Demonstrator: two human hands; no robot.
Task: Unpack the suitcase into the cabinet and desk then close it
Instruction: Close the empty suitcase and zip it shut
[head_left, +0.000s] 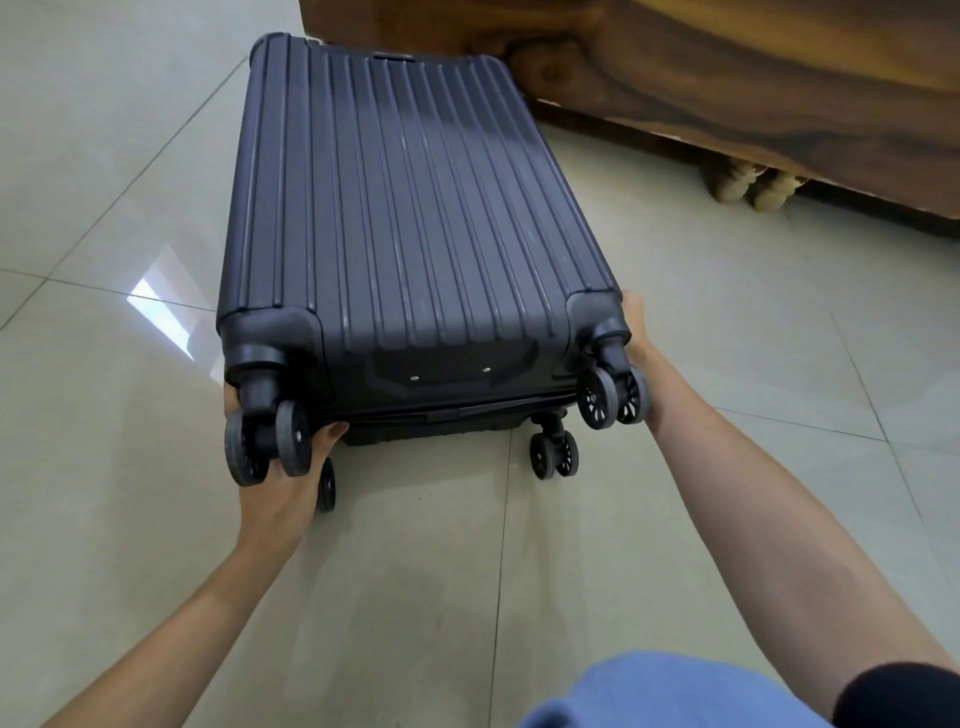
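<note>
A dark navy ribbed hard-shell suitcase (410, 208) lies flat on the tiled floor, shell closed, its wheeled end toward me. My left hand (283, 488) grips the near left corner under the twin wheels (270, 441), thumb against the bottom edge. My right hand (636, 332) holds the near right side beside the right wheels (613, 397); most of its fingers are hidden behind the case. The lower pair of wheels (553, 454) hangs just above the floor.
A dark wooden furniture piece (727, 78) stands at the back right, touching the suitcase's far corner, with pale carved feet (748, 189) under it. Glossy beige floor tiles (104, 467) spread left and toward me. A blue-clad knee (649, 696) is at the bottom.
</note>
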